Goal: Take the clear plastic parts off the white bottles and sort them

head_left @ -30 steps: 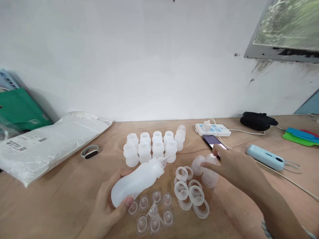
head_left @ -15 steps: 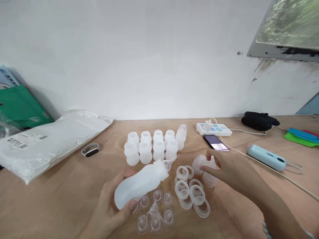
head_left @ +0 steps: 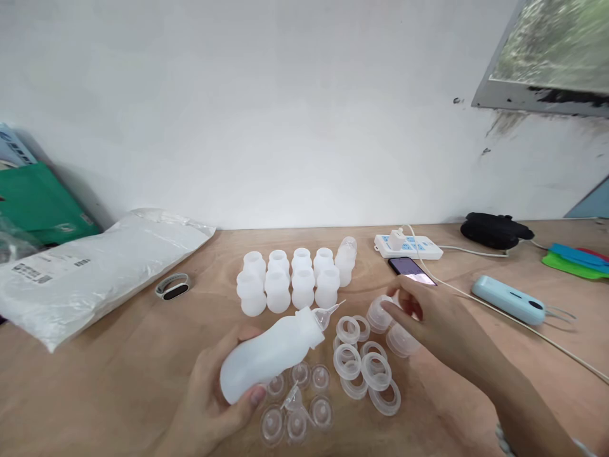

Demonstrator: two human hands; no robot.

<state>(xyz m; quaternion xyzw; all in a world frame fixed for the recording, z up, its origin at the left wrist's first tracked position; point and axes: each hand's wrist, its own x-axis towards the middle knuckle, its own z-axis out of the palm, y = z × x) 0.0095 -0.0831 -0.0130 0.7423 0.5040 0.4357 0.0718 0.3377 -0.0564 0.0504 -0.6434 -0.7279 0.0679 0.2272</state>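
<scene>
My left hand (head_left: 226, 390) is wrapped around a white feeding bottle (head_left: 266, 358), tilted with its neck to the upper right. A clear teat with a long thin tip (head_left: 323, 316) sits at the bottle's mouth. My right hand (head_left: 419, 311) hovers over the clear domed caps (head_left: 379, 315), thumb and fingers apart close to the left cap; whether they touch it I cannot tell. Part of the caps is hidden behind that hand. Translucent screw rings (head_left: 375, 371) lie piled between my hands, and several clear teats (head_left: 322, 412) lie below the bottle.
White open bottles (head_left: 277, 292) stand in two rows behind, with a capped bottle (head_left: 346, 263) at the right end. A power strip (head_left: 428, 249), phone (head_left: 412, 271), cable and light-blue device (head_left: 509, 300) lie right. A wristband (head_left: 172, 287) and white plastic parcel (head_left: 109, 254) lie left.
My right hand has shifted slightly up and right, its fingers a little more curled near the caps. The held bottle has moved a touch to the right.
</scene>
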